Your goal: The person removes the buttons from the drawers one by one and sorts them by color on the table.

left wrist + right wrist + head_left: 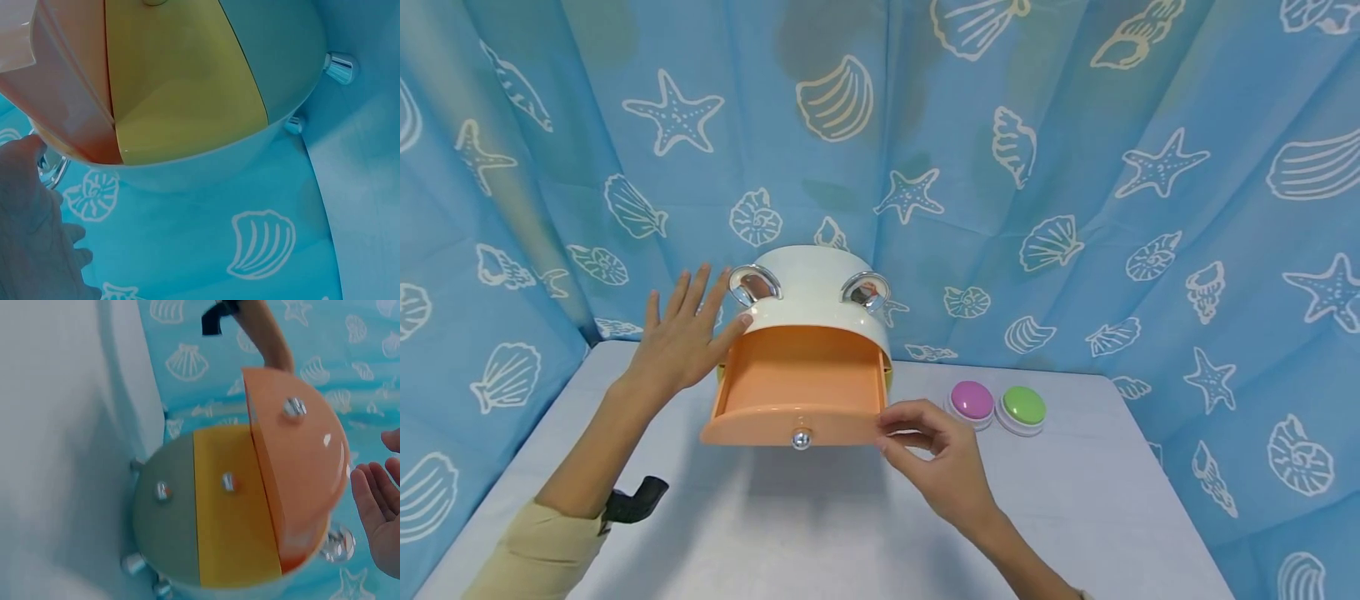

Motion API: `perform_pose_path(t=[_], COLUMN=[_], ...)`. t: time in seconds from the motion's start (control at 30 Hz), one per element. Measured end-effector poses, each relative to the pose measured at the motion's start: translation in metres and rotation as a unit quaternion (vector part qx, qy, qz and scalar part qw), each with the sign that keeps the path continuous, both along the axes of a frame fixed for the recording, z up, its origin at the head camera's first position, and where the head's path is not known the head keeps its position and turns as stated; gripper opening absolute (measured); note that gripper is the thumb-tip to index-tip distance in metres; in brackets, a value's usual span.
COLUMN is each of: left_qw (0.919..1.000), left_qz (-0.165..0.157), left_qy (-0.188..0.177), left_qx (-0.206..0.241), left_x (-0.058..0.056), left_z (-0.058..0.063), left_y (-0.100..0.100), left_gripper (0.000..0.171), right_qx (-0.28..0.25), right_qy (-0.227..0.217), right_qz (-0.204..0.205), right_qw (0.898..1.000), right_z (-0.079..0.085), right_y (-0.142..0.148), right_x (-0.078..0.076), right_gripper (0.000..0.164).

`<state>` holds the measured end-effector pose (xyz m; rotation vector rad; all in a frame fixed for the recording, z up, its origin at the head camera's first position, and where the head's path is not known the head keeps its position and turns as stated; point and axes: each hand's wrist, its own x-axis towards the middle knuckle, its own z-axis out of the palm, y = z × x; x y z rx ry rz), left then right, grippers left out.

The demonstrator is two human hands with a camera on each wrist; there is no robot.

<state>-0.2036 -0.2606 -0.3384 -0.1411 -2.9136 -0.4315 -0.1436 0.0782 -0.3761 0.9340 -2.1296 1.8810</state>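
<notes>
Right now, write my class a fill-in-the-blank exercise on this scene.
In the rounded white cabinet, the curved orange drawer is at the ____.
The round-knobbed drawer directly beneath it is coloured ____.
At the orange drawer's front corner is the person's ____ hand.
Beside the round purple-pink button sits a second round button, coloured ____.
Missing words: top; yellow; right; green.

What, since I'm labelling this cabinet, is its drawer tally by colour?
Orange drawer, pulled open: 1
Yellow drawer, closed: 1
Green drawer, closed: 1
Total: 3 drawers
</notes>
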Motion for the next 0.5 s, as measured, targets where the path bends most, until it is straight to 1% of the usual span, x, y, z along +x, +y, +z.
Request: perform_pose_path(t=[0.1,0.27,0.33,0.5], left_qw=[1.0000,1.0000,1.0000,1.0000], left_qz=[0.001,0.003,0.003,0.004], left_qy=[0.000,-0.001,-0.001,-0.001], left_qx=[-0.001,-0.001,0.000,0.001], left_x=[0.000,0.000,-0.001,0.000], left_z=[0.000,0.000,0.000,0.000], left_y=[-0.001,-0.001,-0.001,-0.001], left_gripper=[0.082,0.082,0.082,0.082], right_qx=[0.004,0.010,0.015,0.020], right_qy=[0.010,-0.004,-0.005,0.026], right_qz=[0.015,0.029,0.022,-0.009], right_qw=[1.000,1.000,1.000,0.999], right_z=[-0.004,-0.013,-0.016,-0.026], right_y=[-0.013,-0.034,-0.040,-0.055], right_x=[0.004,0.009,0.011,0.014], right_gripper=[0.024,0.022,0.022,0.024])
